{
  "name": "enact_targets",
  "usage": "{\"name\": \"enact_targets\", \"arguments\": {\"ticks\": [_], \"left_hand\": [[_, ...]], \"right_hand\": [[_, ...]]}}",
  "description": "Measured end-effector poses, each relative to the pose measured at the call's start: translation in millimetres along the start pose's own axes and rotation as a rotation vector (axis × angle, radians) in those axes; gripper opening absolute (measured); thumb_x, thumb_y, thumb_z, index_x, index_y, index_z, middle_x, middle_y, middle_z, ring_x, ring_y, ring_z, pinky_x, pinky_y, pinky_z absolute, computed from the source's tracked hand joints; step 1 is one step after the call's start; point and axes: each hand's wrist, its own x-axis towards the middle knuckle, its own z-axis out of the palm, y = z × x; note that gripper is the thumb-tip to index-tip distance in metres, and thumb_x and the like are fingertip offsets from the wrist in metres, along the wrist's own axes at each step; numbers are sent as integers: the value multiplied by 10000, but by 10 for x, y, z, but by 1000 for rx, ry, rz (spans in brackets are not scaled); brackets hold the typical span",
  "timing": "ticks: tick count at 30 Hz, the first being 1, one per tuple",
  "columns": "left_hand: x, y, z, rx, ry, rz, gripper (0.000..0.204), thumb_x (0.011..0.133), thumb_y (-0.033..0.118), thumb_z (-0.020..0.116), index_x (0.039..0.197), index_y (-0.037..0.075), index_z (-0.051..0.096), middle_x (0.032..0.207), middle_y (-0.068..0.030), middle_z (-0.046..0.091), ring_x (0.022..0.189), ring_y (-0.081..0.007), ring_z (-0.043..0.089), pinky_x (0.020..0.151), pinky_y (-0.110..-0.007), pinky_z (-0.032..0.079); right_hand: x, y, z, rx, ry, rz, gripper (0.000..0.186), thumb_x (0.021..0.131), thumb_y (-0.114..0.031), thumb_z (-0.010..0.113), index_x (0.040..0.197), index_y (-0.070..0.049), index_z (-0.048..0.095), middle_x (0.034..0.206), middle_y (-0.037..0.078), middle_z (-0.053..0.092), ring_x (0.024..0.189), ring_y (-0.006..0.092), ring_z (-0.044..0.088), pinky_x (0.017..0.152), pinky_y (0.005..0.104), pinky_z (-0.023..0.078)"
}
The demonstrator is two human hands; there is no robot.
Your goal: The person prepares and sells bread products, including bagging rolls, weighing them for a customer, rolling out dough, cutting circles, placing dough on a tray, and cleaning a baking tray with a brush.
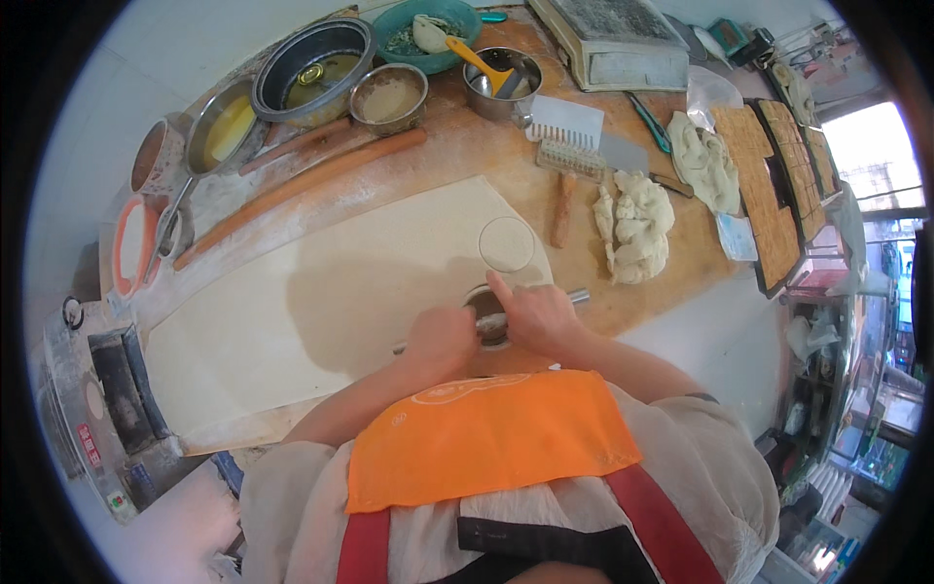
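A large rolled sheet of dough (224,331) lies across the front of the wooden table. Near its right end a circle (506,244) is cut into it, still lying in the sheet. Just below that circle, at the sheet's near right corner, is a round metal dough cutter (483,295) with a bar that sticks out on both sides. My left hand (443,338) is closed on its left side. My right hand (541,317) grips the right side, its index finger stretched toward the cut circle. My hands hide much of the cutter and bar.
Lumps of dough (644,229) lie to the right, near a toothed roller (569,159) with a wooden handle. Behind the sheet is a long rolling pin (302,195). Bowls and pots (389,97) line the back, beside a scale (623,49). Wooden boards (754,161) stand far right.
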Motion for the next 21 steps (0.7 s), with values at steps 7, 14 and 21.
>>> {"name": "enact_targets", "arguments": {"ticks": [7, 14, 21], "left_hand": [[656, -506, -1250, 36, 85, -193, 237, 753, 171, 612, 909, 16, 700, 905, -202, 678, 874, -337, 670, 739, -421, 529], [403, -611, -1157, 47, 94, -201, 242, 786, 179, 583, 940, 37, 705, 954, -207, 677, 903, -339, 663, 779, -436, 520], [-563, -724, -390, 15, -59, -217, 266, 794, 225, 580, 976, 63, 688, 874, -197, 680, 816, -345, 669, 707, -464, 522]], "right_hand": [[869, -275, -1231, -6, 294, 103, 500, 775, -159, 595, 1268, -184, 513, 882, 137, 679, 837, 353, 654, 706, 459, 517], [1287, -178, -1062, -102, 222, -248, 599, 774, -126, 597, 1347, -165, 429, 899, 129, 678, 868, 326, 655, 715, 431, 521], [781, -686, -145, -21, 7, -168, 612, 772, -147, 607, 1358, -159, 431, 809, 161, 674, 764, 345, 670, 646, 445, 530]]}}
